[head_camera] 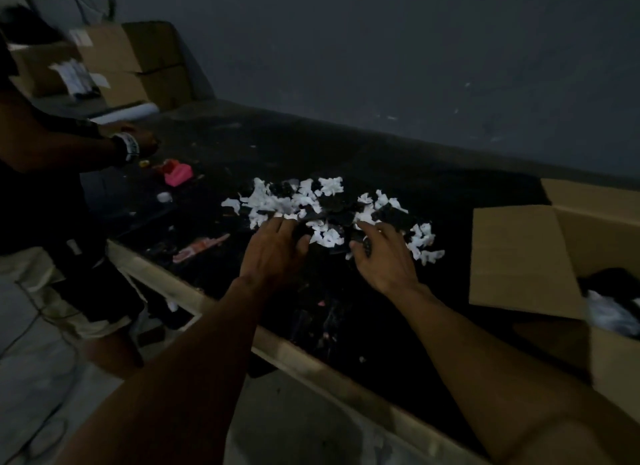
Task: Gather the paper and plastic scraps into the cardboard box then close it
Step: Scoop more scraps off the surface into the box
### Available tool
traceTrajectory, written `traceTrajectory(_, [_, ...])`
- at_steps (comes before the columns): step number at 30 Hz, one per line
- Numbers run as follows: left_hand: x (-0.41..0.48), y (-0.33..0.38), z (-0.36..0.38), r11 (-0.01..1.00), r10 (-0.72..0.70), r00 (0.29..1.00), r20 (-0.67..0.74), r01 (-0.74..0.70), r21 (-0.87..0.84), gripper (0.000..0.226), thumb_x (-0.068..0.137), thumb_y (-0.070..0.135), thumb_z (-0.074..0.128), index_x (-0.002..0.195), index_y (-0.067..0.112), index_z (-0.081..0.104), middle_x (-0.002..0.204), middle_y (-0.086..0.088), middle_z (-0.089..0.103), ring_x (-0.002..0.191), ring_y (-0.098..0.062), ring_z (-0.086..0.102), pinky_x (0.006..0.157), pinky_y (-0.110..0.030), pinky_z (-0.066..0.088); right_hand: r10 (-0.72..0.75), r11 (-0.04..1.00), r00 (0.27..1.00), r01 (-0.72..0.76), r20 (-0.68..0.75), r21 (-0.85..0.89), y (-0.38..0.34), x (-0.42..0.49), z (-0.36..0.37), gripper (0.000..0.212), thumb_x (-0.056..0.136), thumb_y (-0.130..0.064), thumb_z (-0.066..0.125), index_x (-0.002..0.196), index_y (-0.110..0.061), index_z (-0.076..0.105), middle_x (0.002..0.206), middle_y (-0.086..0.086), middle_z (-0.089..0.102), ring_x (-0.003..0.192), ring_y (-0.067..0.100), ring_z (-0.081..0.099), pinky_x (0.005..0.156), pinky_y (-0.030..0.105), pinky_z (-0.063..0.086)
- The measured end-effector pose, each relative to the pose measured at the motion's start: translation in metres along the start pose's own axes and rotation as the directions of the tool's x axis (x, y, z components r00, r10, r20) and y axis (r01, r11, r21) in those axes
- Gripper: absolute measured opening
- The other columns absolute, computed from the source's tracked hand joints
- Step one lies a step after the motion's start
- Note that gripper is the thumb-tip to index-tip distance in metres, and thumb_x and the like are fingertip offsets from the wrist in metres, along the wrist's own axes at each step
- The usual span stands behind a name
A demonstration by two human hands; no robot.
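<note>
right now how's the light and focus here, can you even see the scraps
Head view: dim, underexposed; the torn white paper scraps stand out, black plastic pieces nearly vanish against the dark tabletop; the open brown cardboard box is readable; the stacked cardboard cartons upper left look motion-blurred.

Two bare forearms show from the bottom edge, uncovered from elbow to wrist. The person's left hand (277, 246) and right hand (384, 256) are bare as well. Dim light hides finer detail.
</note>
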State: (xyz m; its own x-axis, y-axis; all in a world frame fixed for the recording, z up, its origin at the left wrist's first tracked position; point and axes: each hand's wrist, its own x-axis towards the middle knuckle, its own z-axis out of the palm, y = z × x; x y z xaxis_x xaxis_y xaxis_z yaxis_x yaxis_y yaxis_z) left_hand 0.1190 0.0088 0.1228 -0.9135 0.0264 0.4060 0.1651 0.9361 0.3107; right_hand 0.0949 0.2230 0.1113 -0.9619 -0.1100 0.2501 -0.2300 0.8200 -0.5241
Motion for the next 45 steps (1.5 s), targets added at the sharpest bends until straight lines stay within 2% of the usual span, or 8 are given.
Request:
traceTrajectory(11, [0.068, -0.011, 0.086, 0.983, 0.144, 0.989, -0.034, -0.147, -0.112, 0.043, 0.091, 0.039, 0.048, 0.108, 0.002, 0.062, 0.1, -0.016, 0.064, 0.088, -0.032, 0.06, 0.077, -0.039, 0.051, 0.168, 0.984, 0.983, -0.171, -0.07, -0.047, 0.062, 0.061, 0.029, 0.05, 0.093, -0.042, 0.051, 0.139, -0.026, 0.044, 0.142, 0.012, 0.041, 0.128, 0.033, 0.04, 0.105, 0.044, 0.039])
traceTrajectory(21, [0.159, -0.022, 0.162, 0.969, 0.188, 0.978, 0.088, -0.17, -0.179, 0.042, 0.091, 0.042, 0.043, 0.106, 0.007, 0.059, 0.1, -0.011, 0.061, 0.088, -0.025, 0.058, 0.076, -0.04, 0.051, 0.263, 0.963, 0.962, -0.266, -0.068, -0.049, 0.115, 0.12, 0.072, 0.05, 0.093, -0.044, 0.05, 0.14, -0.026, 0.043, 0.143, 0.009, 0.041, 0.128, 0.034, 0.039, 0.105, 0.043, 0.034])
traceTrajectory(27, [0.187, -0.03, 0.204, 0.965, 0.225, 0.964, 0.139, -0.201, -0.166, 0.049, 0.089, 0.046, 0.044, 0.113, 0.007, 0.061, 0.117, -0.015, 0.057, 0.106, -0.033, 0.055, 0.089, -0.047, 0.048, 0.382, 0.911, 0.924, -0.382, -0.037, -0.156, 0.146, 0.127, 0.087, 0.061, 0.088, -0.063, 0.044, 0.141, -0.036, 0.038, 0.15, 0.001, 0.033, 0.134, 0.032, 0.031, 0.108, 0.047, 0.031])
traceTrajectory(30, [0.198, -0.036, 0.222, 0.974, 0.218, 0.957, 0.19, -0.201, -0.105, 0.052, 0.089, 0.049, 0.041, 0.118, 0.01, 0.059, 0.127, -0.016, 0.052, 0.115, -0.035, 0.05, 0.096, -0.051, 0.043, 0.343, 0.926, 0.939, -0.342, -0.022, -0.163, 0.154, 0.125, 0.095, 0.07, 0.08, -0.074, 0.036, 0.142, -0.042, 0.031, 0.153, -0.002, 0.028, 0.134, 0.029, 0.029, 0.107, 0.051, 0.031])
traceTrajectory(34, [0.206, -0.047, 0.241, 0.973, 0.229, 0.942, 0.245, -0.231, -0.021, 0.05, 0.089, 0.049, 0.041, 0.127, 0.017, 0.05, 0.138, -0.011, 0.045, 0.125, -0.032, 0.04, 0.103, -0.056, 0.035, 0.196, 0.955, 0.98, -0.189, 0.011, -0.227, 0.152, 0.128, 0.107, 0.073, 0.081, -0.071, 0.045, 0.145, -0.041, 0.026, 0.156, -0.003, 0.023, 0.136, 0.029, 0.027, 0.108, 0.051, 0.028])
traceTrajectory(39, [0.192, -0.06, 0.268, 0.968, 0.245, 0.887, 0.393, -0.249, -0.041, 0.06, 0.089, 0.057, 0.036, 0.14, 0.026, 0.039, 0.15, -0.003, 0.035, 0.137, -0.029, 0.029, 0.114, -0.06, 0.014, 0.172, 0.953, 0.985, -0.164, 0.013, -0.253, 0.148, 0.134, 0.133, 0.08, 0.078, -0.081, 0.035, 0.144, -0.036, 0.033, 0.144, -0.001, 0.042, 0.13, 0.03, 0.036, 0.103, 0.054, 0.034])
traceTrajectory(43, [0.176, -0.06, 0.275, 0.964, 0.266, 0.908, 0.323, -0.25, -0.093, 0.064, 0.084, 0.058, 0.042, 0.138, 0.023, 0.044, 0.147, -0.004, 0.04, 0.137, -0.027, 0.03, 0.114, -0.058, 0.017, 0.203, 0.942, 0.979, -0.185, 0.035, -0.279, 0.153, 0.132, 0.144, 0.08, 0.077, -0.079, 0.04, 0.145, -0.038, 0.029, 0.134, -0.001, 0.046, 0.123, 0.026, 0.038, 0.102, 0.05, 0.034])
traceTrajectory(45, [0.17, -0.058, 0.275, 0.956, 0.293, 0.931, 0.217, -0.289, -0.05, 0.063, 0.084, 0.06, 0.044, 0.133, 0.021, 0.052, 0.141, -0.006, 0.048, 0.13, -0.029, 0.04, 0.112, -0.059, 0.02, 0.216, 0.94, 0.976, -0.207, 0.005, -0.27, 0.154, 0.133, 0.146, 0.075, 0.077, -0.078, 0.041, 0.137, -0.035, 0.04, 0.131, 0.004, 0.047, 0.12, 0.029, 0.04, 0.099, 0.052, 0.037])
